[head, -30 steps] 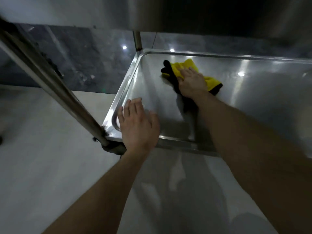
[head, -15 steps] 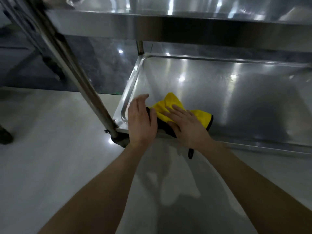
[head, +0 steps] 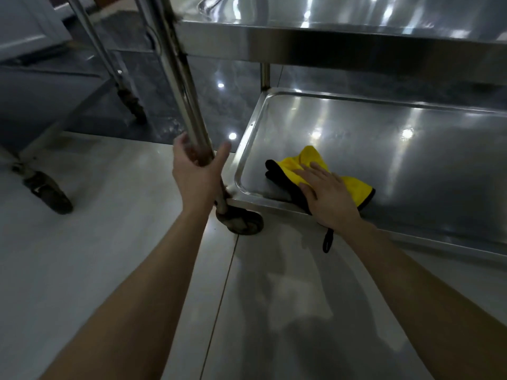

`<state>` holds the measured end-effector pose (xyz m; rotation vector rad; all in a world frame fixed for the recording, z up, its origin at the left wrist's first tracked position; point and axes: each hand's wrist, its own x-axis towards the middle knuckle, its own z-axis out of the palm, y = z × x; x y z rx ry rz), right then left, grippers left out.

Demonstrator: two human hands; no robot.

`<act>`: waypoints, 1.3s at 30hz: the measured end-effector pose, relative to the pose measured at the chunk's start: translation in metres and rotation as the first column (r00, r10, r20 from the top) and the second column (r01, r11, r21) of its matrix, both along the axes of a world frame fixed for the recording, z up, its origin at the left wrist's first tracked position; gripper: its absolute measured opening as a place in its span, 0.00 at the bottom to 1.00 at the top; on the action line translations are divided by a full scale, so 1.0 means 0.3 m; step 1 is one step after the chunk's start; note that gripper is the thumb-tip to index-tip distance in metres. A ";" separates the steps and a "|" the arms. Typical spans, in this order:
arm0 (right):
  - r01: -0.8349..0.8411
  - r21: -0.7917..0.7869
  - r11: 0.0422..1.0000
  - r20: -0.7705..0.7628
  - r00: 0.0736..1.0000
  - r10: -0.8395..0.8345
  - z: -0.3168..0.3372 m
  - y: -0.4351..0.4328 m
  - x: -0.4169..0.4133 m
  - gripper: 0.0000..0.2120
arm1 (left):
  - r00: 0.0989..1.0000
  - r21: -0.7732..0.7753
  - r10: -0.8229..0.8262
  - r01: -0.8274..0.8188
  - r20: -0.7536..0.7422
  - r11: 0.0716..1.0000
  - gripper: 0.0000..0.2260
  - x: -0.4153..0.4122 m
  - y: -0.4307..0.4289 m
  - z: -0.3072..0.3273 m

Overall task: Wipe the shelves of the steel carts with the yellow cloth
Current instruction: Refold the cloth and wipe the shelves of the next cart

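The yellow cloth (head: 310,160), black on its underside, lies bunched on the bottom shelf (head: 384,149) of the steel cart, near the shelf's front left corner. My right hand (head: 327,194) lies flat on the cloth with straight fingers and presses it onto the steel. A black loop of the cloth hangs over the front rim below my wrist. My left hand (head: 196,171) grips the cart's front left upright post (head: 178,78) just above the caster. The shelf above (head: 343,42) juts over the back of the bottom one.
A black caster (head: 242,222) sits under the corner by my left hand. A second steel cart (head: 55,127) with a slanted leg and a dark wheel (head: 49,192) stands to the left. The floor is pale glossy tile in front and dark tile behind.
My left hand left the shelf's front rim and took hold of the upright post. My right hand slid the cloth from the far left corner to the front and a little to the right.
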<state>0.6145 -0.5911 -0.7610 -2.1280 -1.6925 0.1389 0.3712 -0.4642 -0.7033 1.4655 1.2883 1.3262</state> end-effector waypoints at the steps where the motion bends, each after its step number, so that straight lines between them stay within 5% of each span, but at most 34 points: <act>1: 0.004 0.001 1.000 0.002 1.000 -0.004 -0.003 0.023 -0.004 0.22 | 1.000 0.000 -0.023 0.023 0.007 1.000 0.22 0.016 0.017 0.009; 6: 0.059 -0.049 0.997 0.147 0.988 -0.051 -0.001 0.274 0.003 0.24 | 0.994 -0.011 0.081 -0.080 0.076 0.997 0.24 0.067 0.029 -0.025; 13: 0.099 -0.192 0.976 0.107 0.991 -0.080 0.031 0.689 -0.077 0.27 | 0.993 0.078 0.109 -0.112 0.032 0.991 0.17 0.082 0.037 -0.038; 22: -0.227 -0.044 0.973 0.144 0.962 0.232 0.019 0.203 -0.299 0.25 | 0.993 0.080 0.120 -0.119 -0.005 0.990 0.17 0.080 0.035 -0.027; 31: -0.238 -0.157 0.959 0.189 0.945 0.266 0.045 -0.168 -0.095 0.33 | 0.994 -0.127 -0.004 -0.010 -0.110 0.992 0.18 0.040 0.008 0.038; 35: -0.168 -0.204 0.965 0.199 0.957 0.209 0.045 -0.338 0.057 0.33 | 0.941 -0.361 0.022 -0.151 -0.337 0.920 0.27 0.013 -0.040 0.044; 37: -0.124 -0.215 0.969 0.192 0.967 0.167 0.053 -0.395 0.109 0.32 | 0.899 -0.579 -0.155 -0.126 -0.411 0.805 0.29 0.006 -0.102 0.029; 39: -0.089 -0.235 0.968 0.144 0.982 0.125 0.095 -0.444 0.139 0.32 | 0.740 -0.703 -0.487 0.027 -0.464 0.711 0.21 0.032 -0.186 0.044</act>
